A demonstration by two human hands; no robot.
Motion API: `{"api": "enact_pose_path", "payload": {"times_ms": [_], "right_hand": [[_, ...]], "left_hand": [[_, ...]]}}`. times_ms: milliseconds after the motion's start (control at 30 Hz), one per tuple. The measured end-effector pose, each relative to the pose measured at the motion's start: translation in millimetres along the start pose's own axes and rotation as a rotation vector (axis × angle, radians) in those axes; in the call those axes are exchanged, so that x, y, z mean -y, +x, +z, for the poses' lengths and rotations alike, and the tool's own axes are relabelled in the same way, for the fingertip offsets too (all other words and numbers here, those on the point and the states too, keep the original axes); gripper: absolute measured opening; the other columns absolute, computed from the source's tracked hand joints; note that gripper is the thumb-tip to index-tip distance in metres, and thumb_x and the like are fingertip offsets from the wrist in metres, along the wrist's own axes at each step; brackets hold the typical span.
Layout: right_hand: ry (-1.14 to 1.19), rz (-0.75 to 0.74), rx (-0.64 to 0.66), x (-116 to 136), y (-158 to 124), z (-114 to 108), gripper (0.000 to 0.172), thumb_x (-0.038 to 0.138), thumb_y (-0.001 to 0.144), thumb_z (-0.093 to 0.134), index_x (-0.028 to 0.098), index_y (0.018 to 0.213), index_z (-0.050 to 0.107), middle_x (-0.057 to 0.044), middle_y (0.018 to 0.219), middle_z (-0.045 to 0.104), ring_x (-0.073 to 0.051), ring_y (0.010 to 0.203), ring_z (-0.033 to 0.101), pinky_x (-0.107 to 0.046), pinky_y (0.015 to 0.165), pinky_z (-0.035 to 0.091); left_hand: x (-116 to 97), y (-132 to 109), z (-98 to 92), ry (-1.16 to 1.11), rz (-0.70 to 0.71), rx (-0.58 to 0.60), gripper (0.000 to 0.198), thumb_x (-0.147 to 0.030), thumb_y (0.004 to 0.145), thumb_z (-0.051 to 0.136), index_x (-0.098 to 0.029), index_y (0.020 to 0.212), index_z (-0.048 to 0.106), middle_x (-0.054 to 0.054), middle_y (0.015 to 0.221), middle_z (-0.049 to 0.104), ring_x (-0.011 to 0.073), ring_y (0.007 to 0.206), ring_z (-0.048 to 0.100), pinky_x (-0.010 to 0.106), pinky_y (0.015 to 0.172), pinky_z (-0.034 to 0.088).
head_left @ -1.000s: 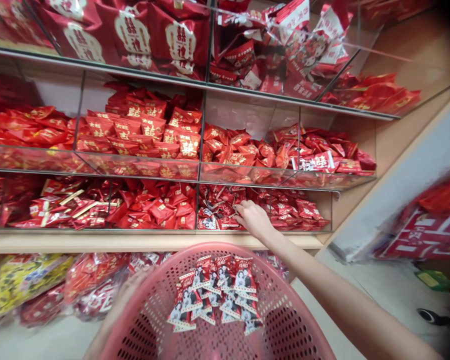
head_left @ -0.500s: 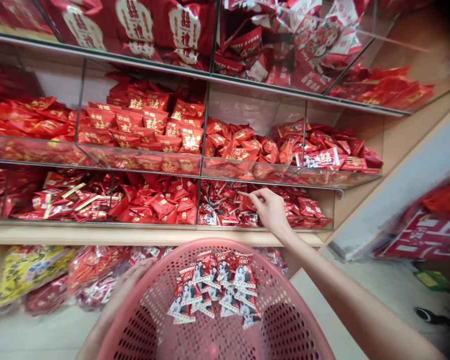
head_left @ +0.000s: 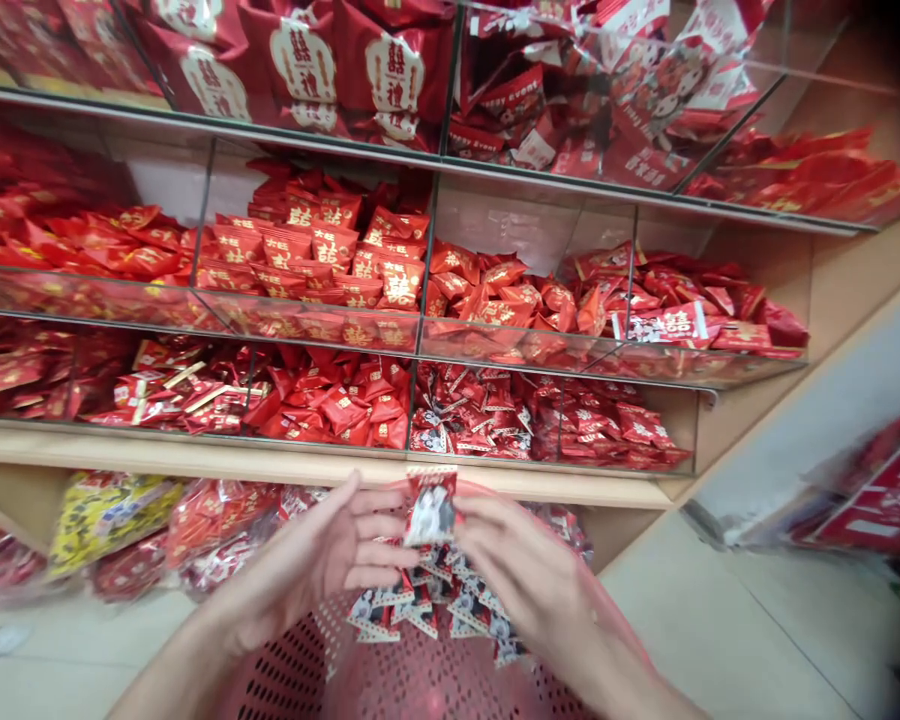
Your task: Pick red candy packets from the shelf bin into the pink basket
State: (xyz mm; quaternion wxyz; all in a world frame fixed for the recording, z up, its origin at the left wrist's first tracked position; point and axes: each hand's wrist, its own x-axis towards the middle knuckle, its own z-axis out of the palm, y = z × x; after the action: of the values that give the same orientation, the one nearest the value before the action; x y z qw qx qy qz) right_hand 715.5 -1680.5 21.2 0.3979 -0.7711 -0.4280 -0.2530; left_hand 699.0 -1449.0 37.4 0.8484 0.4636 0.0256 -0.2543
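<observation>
Above the pink basket (head_left: pixel 285 680), both hands' fingers (head_left: pixel 390 548) are pinching a light, crinkly candy sachet (head_left: pixel 430 506) by its edges.

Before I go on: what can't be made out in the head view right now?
- Pink basket: rim and far side hidden behind both hands; bottom cut off by the frame edge.
- Packet between left hand and right hand: print too blurred to read; which fingers grip it is unclear.
- Packets in basket: mostly covered by the hands.
- Red goods at right edge: motion-blurred.
</observation>
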Motion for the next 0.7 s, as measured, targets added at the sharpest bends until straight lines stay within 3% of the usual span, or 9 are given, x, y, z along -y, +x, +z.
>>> {"api": "enact_pose_path", "payload": {"times_ms": [67, 133, 267, 367, 633, 700], "right_hand": [[-0.069, -0.167, 0.083, 3.4, -18.6, 8.7, 0.037, 0.006, 0.089, 0.046, 0.017, 0.123, 0.053, -0.011, 0.121, 0.06, -0.015, 0.108, 0.059, -0.026, 0.09, 0.053], [-0.115, -0.247, 0.12, 2.2, -31.2, 13.2, 0.044, 0.005, 0.088, 0.047, 0.016, 0.13, 0.048, -0.012, 0.123, 0.059, -0.015, 0.111, 0.057, -0.025, 0.091, 0.053], [-0.149, -0.276, 0.111, -1.7, -37.9, 13.4, 0.037, 0.003, 0.086, 0.049, 0.009, 0.122, 0.054, -0.016, 0.12, 0.061, -0.017, 0.114, 0.055, -0.025, 0.092, 0.053], [-0.14, -0.289, 0.073, 0.4, -36.1, 12.7, 0.028, 0.002, 0.085, 0.05, 0.005, 0.111, 0.06, -0.019, 0.114, 0.063, -0.018, 0.113, 0.056, -0.025, 0.091, 0.053], [0.049, -0.133, 0.087, 5.3, -39.8, 15.7, 0.031, 0.002, 0.086, 0.049, 0.011, 0.114, 0.058, -0.016, 0.12, 0.058, -0.017, 0.112, 0.057, -0.026, 0.092, 0.051], [0.177, 0.051, 0.09, 4.2, -38.9, 18.6, 0.027, 0.008, 0.087, 0.049, 0.017, 0.11, 0.06, -0.013, 0.123, 0.056, -0.016, 0.106, 0.06, -0.029, 0.09, 0.052]], "left_hand": [[2.9, 1.7, 13.3, 0.029, -0.005, 0.021, 0.044, -0.051, 0.086, 0.048, -0.016, 0.109, 0.062, 0.008, 0.086, 0.067, 0.0191, 0.084, 0.065, 0.031, 0.075, 0.052], [6.2, 1.1, 17.9, 0.085, 0.029, -0.033, 0.04, -0.047, 0.084, 0.054, -0.018, 0.11, 0.062, 0.007, 0.085, 0.067, 0.0172, 0.082, 0.064, 0.029, 0.073, 0.051], [11.3, -1.8, 16.4, 0.205, 0.065, -0.074, 0.037, -0.035, 0.077, 0.067, -0.021, 0.111, 0.062, 0.006, 0.095, 0.066, 0.0148, 0.081, 0.062, 0.026, 0.072, 0.049], [14.2, -1.1, 15.3, 0.254, 0.083, -0.059, 0.035, -0.035, 0.077, 0.066, -0.021, 0.109, 0.063, 0.006, 0.097, 0.065, 0.0132, 0.08, 0.061, 0.025, 0.073, 0.048], [14.5, 1.8, 8.7, 0.351, 0.124, -0.041, 0.024, -0.039, 0.079, 0.063, -0.018, 0.088, 0.068, 0.004, 0.088, 0.065, 0.0147, 0.082, 0.059, 0.029, 0.078, 0.048], [10.8, 2.1, 3.2, 0.388, 0.135, -0.068, 0.025, -0.039, 0.079, 0.063, -0.019, 0.092, 0.069, 0.005, 0.093, 0.066, 0.0158, 0.086, 0.059, 0.031, 0.08, 0.047]]}}
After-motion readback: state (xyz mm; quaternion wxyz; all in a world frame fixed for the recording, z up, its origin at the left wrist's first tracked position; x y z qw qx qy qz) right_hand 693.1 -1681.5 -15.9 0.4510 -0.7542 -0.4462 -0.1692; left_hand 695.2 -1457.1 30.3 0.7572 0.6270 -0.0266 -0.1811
